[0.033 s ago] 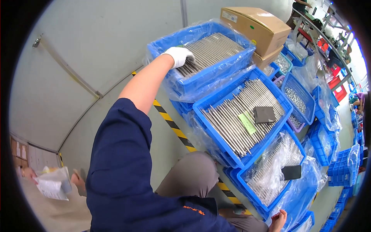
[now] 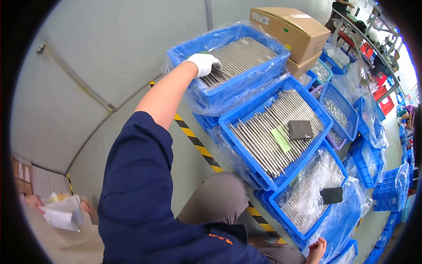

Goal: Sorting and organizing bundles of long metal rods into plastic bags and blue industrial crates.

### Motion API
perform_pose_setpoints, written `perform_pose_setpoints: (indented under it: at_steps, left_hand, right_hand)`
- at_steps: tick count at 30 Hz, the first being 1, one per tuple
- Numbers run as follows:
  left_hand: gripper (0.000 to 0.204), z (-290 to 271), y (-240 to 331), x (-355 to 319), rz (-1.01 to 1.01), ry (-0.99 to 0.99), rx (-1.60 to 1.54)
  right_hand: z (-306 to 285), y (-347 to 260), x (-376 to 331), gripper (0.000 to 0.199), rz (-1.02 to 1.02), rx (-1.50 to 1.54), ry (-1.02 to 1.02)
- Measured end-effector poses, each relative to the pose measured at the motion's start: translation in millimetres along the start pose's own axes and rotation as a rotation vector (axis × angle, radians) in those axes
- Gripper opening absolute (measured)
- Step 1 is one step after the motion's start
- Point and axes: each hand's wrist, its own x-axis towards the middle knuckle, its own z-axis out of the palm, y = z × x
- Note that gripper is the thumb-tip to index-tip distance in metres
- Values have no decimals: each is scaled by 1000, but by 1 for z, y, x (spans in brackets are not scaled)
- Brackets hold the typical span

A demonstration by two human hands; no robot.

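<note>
My left hand [image 2: 205, 65], in a white glove, reaches into the upper blue bin [image 2: 187, 49], which is lined with clear plastic. Its fingers curl down over the near ends of thin metal rods [image 2: 244, 57] lying side by side, and the fingertips are partly hidden among them. At the lower edge, my bare right hand [image 2: 316, 251] is bent beside the plastic-draped lower bin [image 2: 281, 207]. Its fingers are curled, and what they hold, if anything, is hidden. Between the hands, a middle blue bin [image 2: 235, 143] holds more rods, a green paper slip [image 2: 281, 139] and a dark block [image 2: 300, 130].
Cardboard boxes [image 2: 292, 31] stand behind the upper bin. Blue baskets of small metal parts [image 2: 336, 113] line the right. A black flat object [image 2: 331, 195] lies on the lower bin. Striped floor tape [image 2: 198, 143] runs beneath. Another person's hand [image 2: 33, 201] and a white packet [image 2: 63, 215] are at far left.
The other person's white packet at the far left has shifted slightly downward. My two hands stay where they were.
</note>
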Motion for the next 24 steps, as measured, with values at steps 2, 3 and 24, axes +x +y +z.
perform_pose_setpoints:
  at_steps: [2, 3, 24]
  left_hand:
    - [34, 2, 2, 1, -59, 39, 43]
    - [32, 1, 0, 0, -41, 17, 65]
    - [37, -13, -34, -15, -227, 409, -469]
  right_hand:
    - [-7, 11, 9, 22, 16, 22, 12]
    - [-17, 23, 18, 19, 15, 70, -62]
    - [-3, 8, 13, 23, 37, 43, -34]
